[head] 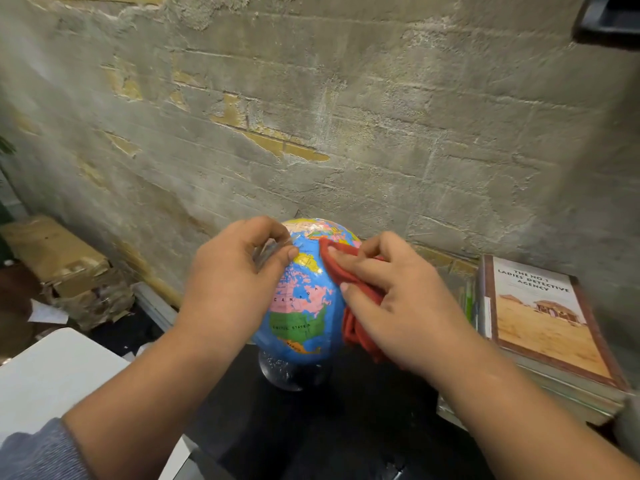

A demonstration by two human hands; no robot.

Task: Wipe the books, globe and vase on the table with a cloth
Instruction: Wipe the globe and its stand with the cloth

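Globe (304,306) of blue plastic, with countries in pink, green and yellow, stands on its clear round foot (287,374) on the black table (311,431), close to the rough grey plastered brick wall (346,116) behind it. The left hand (232,282) is at the upper left of the globe, its fingers curled, with thumb and forefinger pinching the clear plastic arc (268,247) that runs over the ball. The right hand (398,299) lies against the right side of the globe, its fingers fairly straight and a little spread, pressing a crumpled red cloth (356,330) flat to the surface; the cloth reaches from near the top of the ball down past the palm. To the right, on the same table, a stack of books (540,323) lies flat, well apart from the globe, the top one a paperback with a brown border and a sandy landscape on its cover. At far left, lower than the table, sits a torn brown cardboard box (55,251), and a white flat surface (59,368) lies beside the left forearm.
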